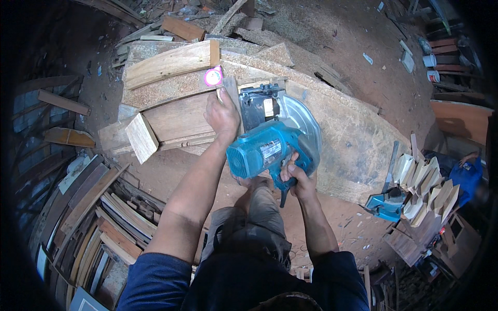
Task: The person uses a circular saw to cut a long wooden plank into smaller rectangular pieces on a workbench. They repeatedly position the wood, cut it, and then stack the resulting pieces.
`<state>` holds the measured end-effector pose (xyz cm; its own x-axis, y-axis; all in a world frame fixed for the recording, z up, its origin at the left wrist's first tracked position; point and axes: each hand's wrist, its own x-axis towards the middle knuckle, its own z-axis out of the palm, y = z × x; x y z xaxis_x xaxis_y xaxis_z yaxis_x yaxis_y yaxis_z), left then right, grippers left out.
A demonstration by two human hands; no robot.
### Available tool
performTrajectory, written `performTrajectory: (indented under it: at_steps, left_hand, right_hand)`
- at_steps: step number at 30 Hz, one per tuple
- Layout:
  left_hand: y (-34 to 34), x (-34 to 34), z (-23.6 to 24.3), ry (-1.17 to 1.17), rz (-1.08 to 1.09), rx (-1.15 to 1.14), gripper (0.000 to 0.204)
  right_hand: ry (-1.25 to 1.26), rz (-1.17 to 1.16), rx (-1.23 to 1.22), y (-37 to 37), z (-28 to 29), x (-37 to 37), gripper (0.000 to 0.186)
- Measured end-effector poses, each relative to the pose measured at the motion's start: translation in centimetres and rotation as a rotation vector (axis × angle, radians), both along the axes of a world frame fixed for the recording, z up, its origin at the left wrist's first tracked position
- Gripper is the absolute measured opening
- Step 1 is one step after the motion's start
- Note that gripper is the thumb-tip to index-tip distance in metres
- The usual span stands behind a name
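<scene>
A teal circular saw (262, 150) rests with its dark base plate on the boards in front of me, its grey blade guard on the right. My right hand (295, 173) is wrapped round the saw's rear handle. Left of the base plate, my left hand (223, 114) lies curled on a wooden plank (179, 115). Its fingers are bent in, and a small pale thing seems to show at the fingertips; I cannot make out what it is. Just beyond them sits a pink and white tape measure (213, 76), beside a thick light wooden beam (174, 63).
A short wood block (141, 138) lies across the plank's left part. A wide worn board (347, 140) extends right, bearing a teal power tool (386, 205) and pale cut wood pieces (425, 186). Lumber stacks (111, 228) stand lower left. A person in blue (465, 176) is at far right.
</scene>
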<state>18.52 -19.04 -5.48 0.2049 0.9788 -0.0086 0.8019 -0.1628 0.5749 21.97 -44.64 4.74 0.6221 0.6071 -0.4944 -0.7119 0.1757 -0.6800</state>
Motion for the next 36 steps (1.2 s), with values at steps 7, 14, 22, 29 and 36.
performTrajectory:
  at_steps: [7,14,22,29,36]
  left_hand:
    - [-0.1,0.2,0.2,0.04,0.026,-0.046,0.048]
    - [-0.1,0.3,0.9,0.005,0.016,-0.051,0.046]
    - [0.2,0.1,0.0,-0.01,0.016,-0.074,0.047]
    - [0.1,0.0,-0.1,-0.002,0.008,-0.101,0.044]
    - [-0.7,-0.9,-1.3,-0.131,-0.123,-0.071,0.042]
  right_hand:
    - [-0.02,0.021,0.008,1.5,-0.1,1.3,0.025]
    - [-0.007,-0.018,0.004,2.9,0.0,1.9,0.026]
    - [-0.03,-0.009,0.052,4.6,0.2,3.3,0.033]
    - [-0.007,-0.01,0.053,6.0,0.6,4.2,0.034]
    - [0.0,0.012,-0.044,6.9,0.7,5.1,0.037]
